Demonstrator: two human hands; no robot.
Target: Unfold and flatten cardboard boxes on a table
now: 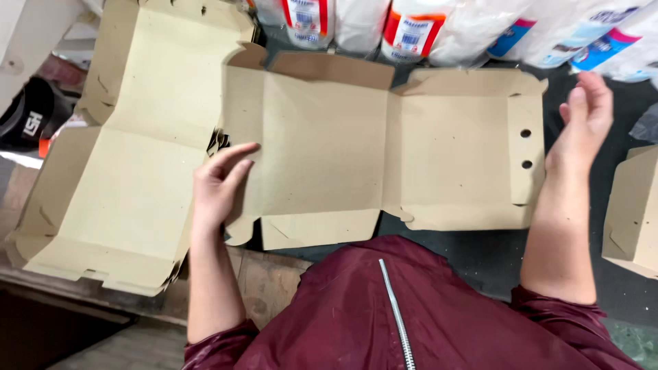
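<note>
Cardboard box blank [356, 144] lies flat, brown, unfolded.

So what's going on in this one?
A person in a maroon zip jacket is working on an unfolded cardboard box blank lying open on a dark work surface. The left hand rests on the blank's left edge; the right hand is open at its right flap, the one with two round holes. A stack of flat blanks sits to the left, a partly formed box at the right edge, and white plastic bags line the back.
</note>
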